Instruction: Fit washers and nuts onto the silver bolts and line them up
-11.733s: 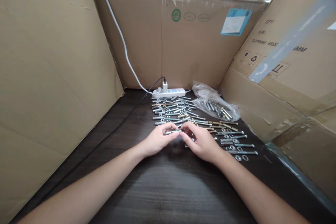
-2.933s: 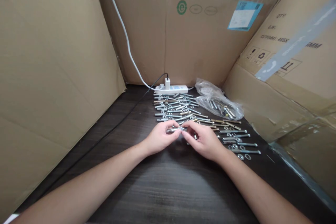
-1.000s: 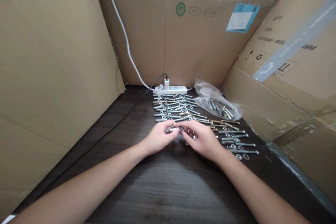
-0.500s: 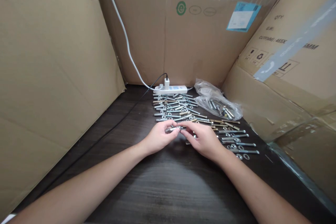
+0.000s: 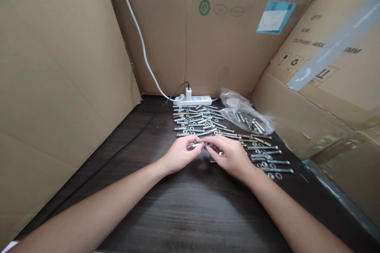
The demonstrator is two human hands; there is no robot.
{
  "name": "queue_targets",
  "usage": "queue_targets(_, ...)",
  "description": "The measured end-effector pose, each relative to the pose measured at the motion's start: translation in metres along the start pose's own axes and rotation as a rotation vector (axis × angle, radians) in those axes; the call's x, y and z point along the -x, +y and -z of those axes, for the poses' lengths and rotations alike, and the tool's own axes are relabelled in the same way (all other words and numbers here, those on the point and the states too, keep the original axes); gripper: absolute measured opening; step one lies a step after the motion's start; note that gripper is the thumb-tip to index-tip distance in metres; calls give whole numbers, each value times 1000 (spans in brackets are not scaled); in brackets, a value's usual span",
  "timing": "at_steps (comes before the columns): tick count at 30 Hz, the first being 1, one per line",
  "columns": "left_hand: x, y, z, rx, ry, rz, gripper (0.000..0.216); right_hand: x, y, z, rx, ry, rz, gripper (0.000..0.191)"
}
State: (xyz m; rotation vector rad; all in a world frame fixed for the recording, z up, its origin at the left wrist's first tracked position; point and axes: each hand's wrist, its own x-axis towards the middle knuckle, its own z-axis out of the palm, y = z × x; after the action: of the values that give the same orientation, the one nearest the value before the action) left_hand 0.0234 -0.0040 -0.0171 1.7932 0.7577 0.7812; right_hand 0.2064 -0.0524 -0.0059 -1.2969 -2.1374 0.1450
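My left hand (image 5: 179, 155) is closed around a silver expansion bolt (image 5: 194, 146), which lies nearly level between thumb and fingers. At the bolt's right end, the thumb and forefinger of my right hand (image 5: 230, 154) are pinched together; a small ring-like part there is mostly hidden by the fingertips. Rows of loose bolts, sleeves, washers and nuts (image 5: 190, 129) lie on the table just beyond my hands. More bolts (image 5: 277, 162) and washers (image 5: 278, 176) lie to the right, and a few pieces show partly under my right hand.
A white power strip (image 5: 204, 100) with a plugged-in charger (image 5: 188, 94) stands at the back. Beside it lies a clear plastic bag (image 5: 246, 116) of metal parts. A black cable (image 5: 130, 140) crosses the dark table (image 5: 190, 213) on the left. Cardboard (image 5: 160, 27) walls three sides.
Both hands stay in nearly the same place on the bolt. Only a very slight shift of the fingertips shows; the loose parts have not moved.
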Motion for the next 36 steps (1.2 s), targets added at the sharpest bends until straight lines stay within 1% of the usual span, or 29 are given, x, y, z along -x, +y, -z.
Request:
queue_targets(5,0,0,0,-4,12,11,21,1,-1,0,-26,-65,-64,25)
queue_targets(10,-1,-2,1,-12,21,12,21,1,-2,0,5,-71,-75,24)
queue_targets(14,-1,0,0,-10,8,21,21,1,-1,-1,23,-12,-9,27)
queue_targets(17,0,1,0,-8,3,21,21,0,0,0,60,25,26,24)
queue_targets(23,0,0,0,-27,-1,12,23,0,2,0,66,25,62,24)
queue_targets(25,0,0,0,-25,3,6,23,1,2,0,56,11,46,23)
queue_targets(31,0,1,1,-23,13,8,22,0,-1,1,33,-86,-47,22)
queue_targets(34,0,1,0,-26,18,15,21,0,-1,1,18,-84,-67,22)
queue_targets(36,0,2,0,-19,4,21,21,0,-1,0,5,-63,-54,23)
